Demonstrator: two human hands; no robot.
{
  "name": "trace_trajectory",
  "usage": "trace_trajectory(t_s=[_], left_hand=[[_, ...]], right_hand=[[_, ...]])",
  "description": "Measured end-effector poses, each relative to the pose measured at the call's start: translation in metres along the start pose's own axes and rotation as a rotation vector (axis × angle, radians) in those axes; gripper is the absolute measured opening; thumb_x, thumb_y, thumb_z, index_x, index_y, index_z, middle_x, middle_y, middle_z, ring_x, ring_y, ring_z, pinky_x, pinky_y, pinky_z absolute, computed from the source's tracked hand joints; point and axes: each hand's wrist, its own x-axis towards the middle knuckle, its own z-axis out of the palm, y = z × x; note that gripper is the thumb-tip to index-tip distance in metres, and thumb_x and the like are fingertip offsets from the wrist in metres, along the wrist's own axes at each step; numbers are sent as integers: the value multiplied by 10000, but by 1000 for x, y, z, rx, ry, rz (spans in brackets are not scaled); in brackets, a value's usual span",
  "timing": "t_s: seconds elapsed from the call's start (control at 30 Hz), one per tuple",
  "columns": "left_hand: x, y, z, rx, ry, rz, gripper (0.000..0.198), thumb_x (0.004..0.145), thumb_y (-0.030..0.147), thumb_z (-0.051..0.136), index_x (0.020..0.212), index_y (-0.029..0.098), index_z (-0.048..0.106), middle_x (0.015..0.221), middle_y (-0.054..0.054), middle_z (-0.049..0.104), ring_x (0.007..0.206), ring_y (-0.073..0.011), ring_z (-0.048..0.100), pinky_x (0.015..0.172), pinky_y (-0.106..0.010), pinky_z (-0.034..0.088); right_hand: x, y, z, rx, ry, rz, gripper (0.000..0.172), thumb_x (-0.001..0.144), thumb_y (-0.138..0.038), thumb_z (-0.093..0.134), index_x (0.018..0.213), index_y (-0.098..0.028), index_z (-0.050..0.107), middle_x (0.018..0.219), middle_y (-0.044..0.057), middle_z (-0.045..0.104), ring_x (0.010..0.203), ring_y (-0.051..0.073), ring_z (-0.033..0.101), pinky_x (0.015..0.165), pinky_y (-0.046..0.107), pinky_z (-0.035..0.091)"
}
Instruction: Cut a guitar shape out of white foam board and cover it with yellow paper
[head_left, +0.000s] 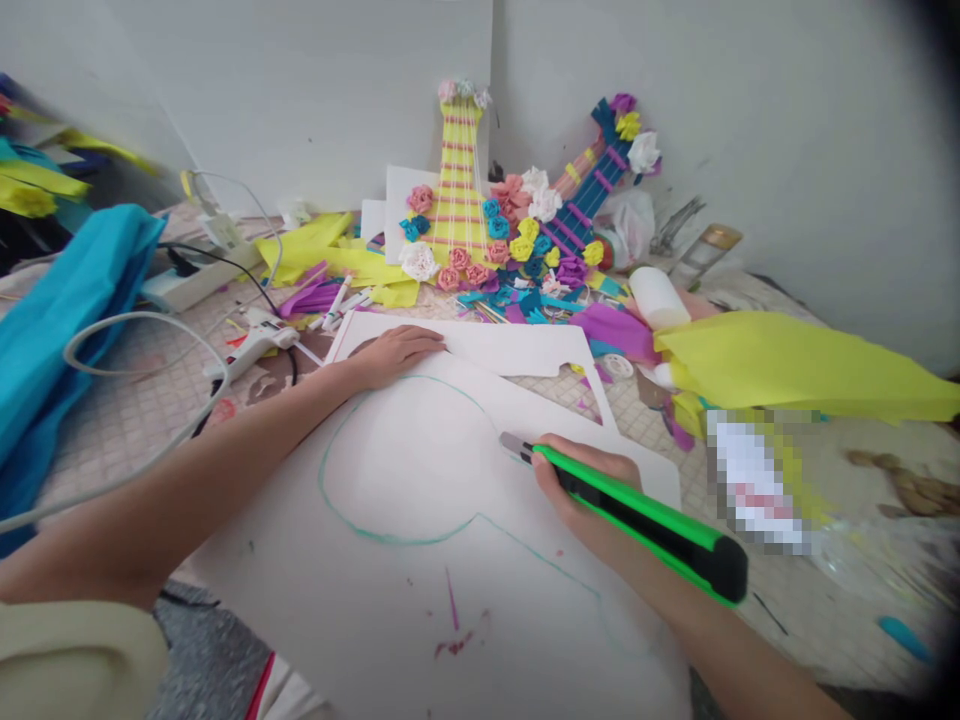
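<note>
A large white foam board [420,560] lies in front of me with a teal guitar-shaped outline [352,520] drawn on it. My right hand [581,490] is closed around a green and black utility knife [637,515], whose blade tip touches the outline on the right side of the round part. My left hand [394,352] lies flat with its fingers stretched out on the board's far edge, pressing on it.
Two paper guitars [461,190] covered in paper flowers lean on the wall at the back. A white glue gun [259,340], a power strip [195,280] and cables lie at the left. Blue paper [67,310] and yellow paper [787,365] flank the board.
</note>
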Motion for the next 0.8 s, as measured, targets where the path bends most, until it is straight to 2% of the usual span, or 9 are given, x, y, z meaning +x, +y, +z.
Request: trace_trajectory(t_s=[0.3,0.8], left_hand=[[0,-3,1,-5,4,4,421,956,395,264,1213,245,561,1288,-58,545,1191,-200,460,1035,-389,314],[-1,-5,4,-43,11,-21,424,942,430,285,1214,268,566,1294,-41,546,1202,-198,459,1055,-392,302]], right_hand=[[-3,-5,-2,-10,9,12,198,846,-282,501,669,-194,512,568,-37,368,511,103,362,475,230,353],[-3,-6,-5,27,-16,19,210,847,-293,488,660,-198,486,585,-40,369,527,102,348,506,234,330]])
